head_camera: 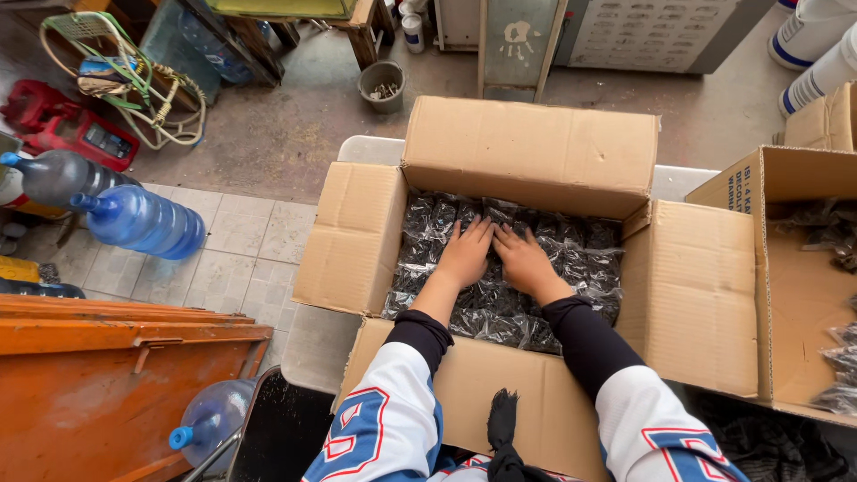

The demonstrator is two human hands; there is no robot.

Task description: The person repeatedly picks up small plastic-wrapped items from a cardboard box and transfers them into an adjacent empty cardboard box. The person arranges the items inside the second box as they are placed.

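Note:
An open cardboard box [357,241] sits in front of me, its four flaps spread out. It is filled with several clear plastic packets of small dark items [589,259]. My left hand [466,253] and my right hand [525,261] lie flat side by side on top of the packets in the middle of the box, fingers spread and pointing away from me. Neither hand grips anything. Both forearms wear black sleeves under a white jersey with red and blue trim.
A second open cardboard box [786,268] holding more dark packets stands at the right. Blue water jugs [138,220] lie on the tiled floor at the left, near an orange panel [107,375]. A grey bucket [383,85] stands at the back. Another person's legs [817,49] show top right.

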